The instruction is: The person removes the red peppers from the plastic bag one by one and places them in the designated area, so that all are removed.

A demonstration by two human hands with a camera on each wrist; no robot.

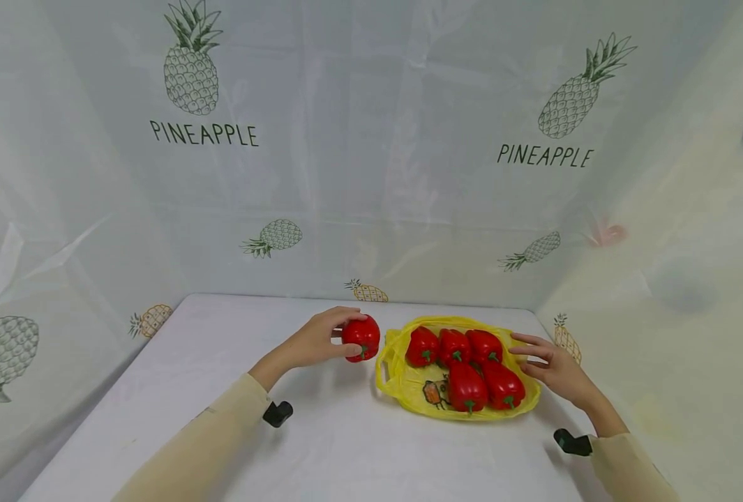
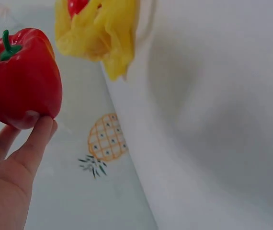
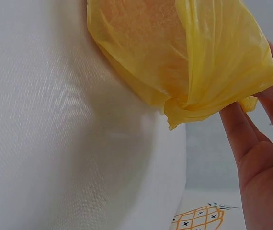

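Note:
My left hand [image 1: 321,339] grips a red bell pepper [image 1: 361,337] with a green stem, thumb near the stem and fingers round the far side. In the left wrist view this pepper [image 2: 26,79] is held up off the table. To its right lies a yellow plastic bag [image 1: 430,413] with several red bell peppers [image 1: 467,385] lying in it in two rows. At the bag's right rim is my right hand [image 1: 556,369], holding the edge between thumb and fingers. In the right wrist view the yellow plastic [image 3: 222,52] hides some of the fingertips.
The white table [image 1: 346,453] ends at a back edge against a hanging sheet [image 1: 371,174] printed with pineapples. A loop handle [image 1: 384,373] of the bag lies on its left side. Black wrist mounts [image 1: 278,414] sit at both sleeves.

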